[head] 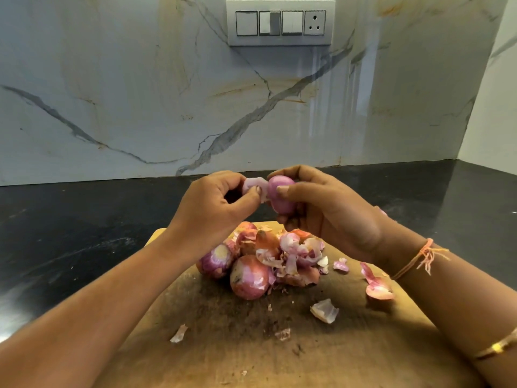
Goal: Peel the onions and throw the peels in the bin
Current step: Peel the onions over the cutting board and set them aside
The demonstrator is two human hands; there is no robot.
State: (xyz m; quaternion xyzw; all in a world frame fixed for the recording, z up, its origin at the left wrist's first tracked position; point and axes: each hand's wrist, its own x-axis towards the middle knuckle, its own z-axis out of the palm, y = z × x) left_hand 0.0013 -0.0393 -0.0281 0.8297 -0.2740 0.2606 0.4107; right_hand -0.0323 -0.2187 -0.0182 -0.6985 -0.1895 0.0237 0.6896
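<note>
**Peeling an onion over the board**

The right hand [330,217] holds a purple onion [281,196] up above the wooden board [349,345]. The left hand [215,208] pinches a pale peel [256,186] still touching it. More onions [247,275] and loose peels [324,310] lie on the board below.

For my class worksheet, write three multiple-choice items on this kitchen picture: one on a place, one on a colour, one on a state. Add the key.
1. Where do the loose onions lie?
A in a bowl
B on the board
C in a sink

2. What colour is the thread at the wrist?
A green
B blue
C orange

3. What is the left hand doing?
A pinching a peel off the held onion in the right hand
B lying flat
C holding a knife

Key:
1 is B, since the pile sits on the wood.
2 is C, since the thread is orange.
3 is A, since the pale peel is pinched beside the held onion.
</note>
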